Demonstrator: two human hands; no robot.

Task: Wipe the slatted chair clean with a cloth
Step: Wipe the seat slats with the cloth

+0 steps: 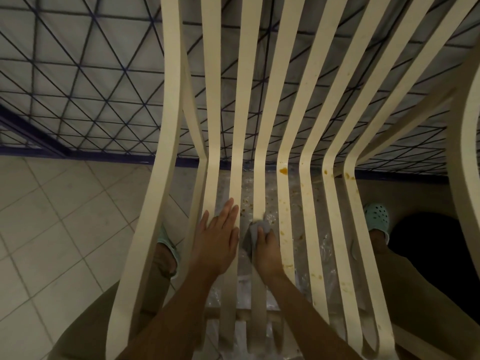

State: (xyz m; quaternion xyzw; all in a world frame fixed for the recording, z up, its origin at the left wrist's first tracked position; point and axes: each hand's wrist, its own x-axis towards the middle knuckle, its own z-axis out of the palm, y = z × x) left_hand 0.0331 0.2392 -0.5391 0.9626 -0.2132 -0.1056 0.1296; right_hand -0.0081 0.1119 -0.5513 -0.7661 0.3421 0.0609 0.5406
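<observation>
Our right hand [268,245] squeezes the cloth [255,228] on a middle slat of the chair [244,100]; our left hand [220,237] lies flat beside it, fingers [231,211] straight; the left slats look clean; orange spots [283,170] wait on the right.

no readable text, labels or numbers anywhere

Dim indoor light with a warm, yellowish cast lies soft and even; nothing glares. The pale slats of the slatted chair [240,126] catch the most light. The tiled floor [52,229] sits in grey half-shade, and a black patch [428,242] at the lower right shows no detail. The wide lens bows straight lines outward towards the edges. Detail is soft throughout; the cloth [255,229] under the right hand [267,253] looks slightly smeared.
</observation>
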